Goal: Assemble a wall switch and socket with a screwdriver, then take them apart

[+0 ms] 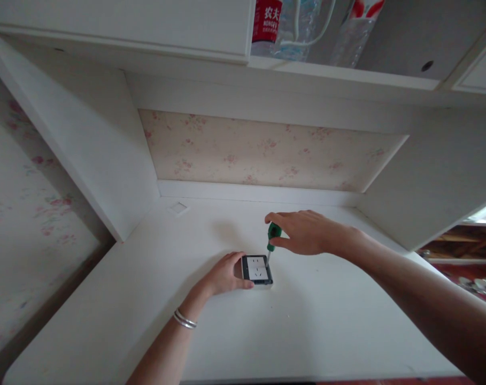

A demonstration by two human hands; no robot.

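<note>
A silver bracelet [185, 319] is circling the left wrist, below and left of the socket [257, 268]. The socket, with a white face, dark frame and pale base, is lying face up on the white surface [331, 331], its face showing 5 slots. The left hand [226, 274] is curving half open around the socket's left side and gripping it, the thumb covering part of its near edge. The right hand [302, 232] is gripping a green-handled screwdriver [273, 232] above the socket, partly hiding the handle; the shaft is slanting down to the socket's right edge, where the tip is too small to make out.

Beyond the socket, to its left, a white square frame [179, 208] is lying flat. White side panels [78, 133] are standing on the socket's left and right. Behind the socket, floral wallpaper [246, 152] is showing through a wide opening.

High above the socket, an open cabinet compartment [399, 43] is holding clear plastic bottles: a red-labelled bottle [267, 21] at the left and a bottle with a red-and-white label [357, 35] farther right. A pale cord [326, 25] is looping between these 2. A cabinet door [126, 24] is covering the part left of them.
</note>
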